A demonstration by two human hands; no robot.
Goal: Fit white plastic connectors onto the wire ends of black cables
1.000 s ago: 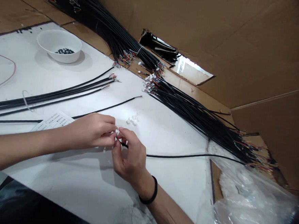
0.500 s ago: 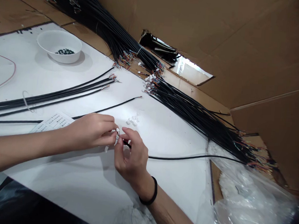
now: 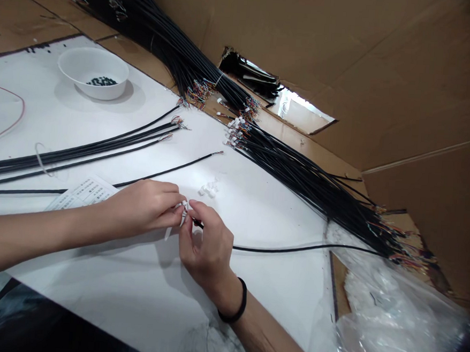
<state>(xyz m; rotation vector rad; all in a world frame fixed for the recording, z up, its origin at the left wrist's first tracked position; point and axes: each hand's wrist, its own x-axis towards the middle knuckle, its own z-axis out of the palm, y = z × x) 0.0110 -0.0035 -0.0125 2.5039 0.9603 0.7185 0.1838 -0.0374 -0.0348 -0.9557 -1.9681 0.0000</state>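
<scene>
My left hand pinches a small white connector housing between thumb and forefinger. Close beside it, my right hand has its fingertips closed on the thin wires at the stripped end of a black cable. That cable runs under the right hand and off to the right, towards a bundle. Whether a wire sits inside the housing is too small to tell. Just beyond the fingers lies a little pile of white connectors. A printed paper sheet is partly covered by my left forearm.
Several loose black cables lie on the left, near a white bowl of small dark pieces. A bundle of cables with white connectors stretches along the right. Clear plastic bags and cardboard walls border the table.
The right hand's fingertips have shifted slightly left, closer to the connector. My left hand has barely moved and keeps its pinch.
</scene>
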